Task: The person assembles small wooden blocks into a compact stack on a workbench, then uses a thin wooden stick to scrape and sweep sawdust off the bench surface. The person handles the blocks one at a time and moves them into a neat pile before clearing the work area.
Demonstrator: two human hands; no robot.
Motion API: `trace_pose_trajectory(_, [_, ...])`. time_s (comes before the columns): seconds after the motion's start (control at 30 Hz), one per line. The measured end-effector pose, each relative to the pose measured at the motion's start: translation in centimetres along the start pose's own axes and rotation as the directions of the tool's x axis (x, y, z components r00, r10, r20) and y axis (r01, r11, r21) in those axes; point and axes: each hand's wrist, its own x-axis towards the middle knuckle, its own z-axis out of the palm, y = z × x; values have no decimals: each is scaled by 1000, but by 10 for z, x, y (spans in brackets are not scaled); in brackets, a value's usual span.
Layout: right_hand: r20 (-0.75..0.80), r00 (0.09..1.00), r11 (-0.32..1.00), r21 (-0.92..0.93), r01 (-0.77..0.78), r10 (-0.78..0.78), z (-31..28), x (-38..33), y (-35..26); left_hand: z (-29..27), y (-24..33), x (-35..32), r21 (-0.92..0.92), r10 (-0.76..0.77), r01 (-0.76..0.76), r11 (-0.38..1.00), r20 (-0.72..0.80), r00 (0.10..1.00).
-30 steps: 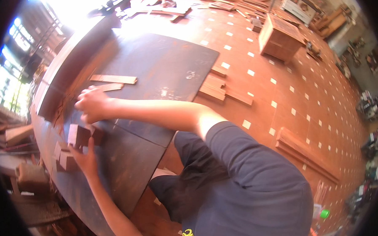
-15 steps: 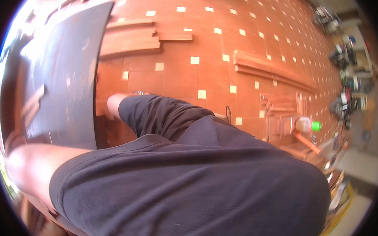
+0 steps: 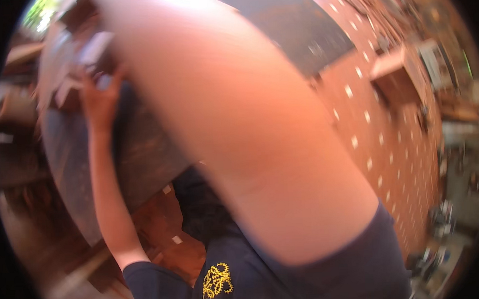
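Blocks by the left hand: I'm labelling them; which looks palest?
The upper block, above the left hand in the picture: its blurred face looks pale lavender, the lower-left block pinkish brown.

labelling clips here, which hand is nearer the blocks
Left. The left hand is right at the blocks, though blur hides whether it touches them. The right arm passes to their right and off the top edge, the right hand out of view.

Since half a second ago, the left hand (image 3: 100,99), blocks (image 3: 97,48) and box (image 3: 401,78) have come back into view, the bottle has left it, and the right arm (image 3: 238,128) now stretches large and blurred across the middle.
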Motion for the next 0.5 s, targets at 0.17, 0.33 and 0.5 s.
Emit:
trace_pose_trajectory(0.17, [38,997,997,35,63,-64,-96,-1,-79,-14,46,-15,16,-33,34,999,-41,999])
trace_pose_trajectory(0.33, [-57,998,980,196,33,-22,-119,-17,-81,-5,42,-11,58,-36,39,998,-50,998])
trace_pose_trajectory(0.5, [-314,949,954,270,131,-41,-83,-23,-78,-1,43,-14,-9,-59,59,998,-48,997])
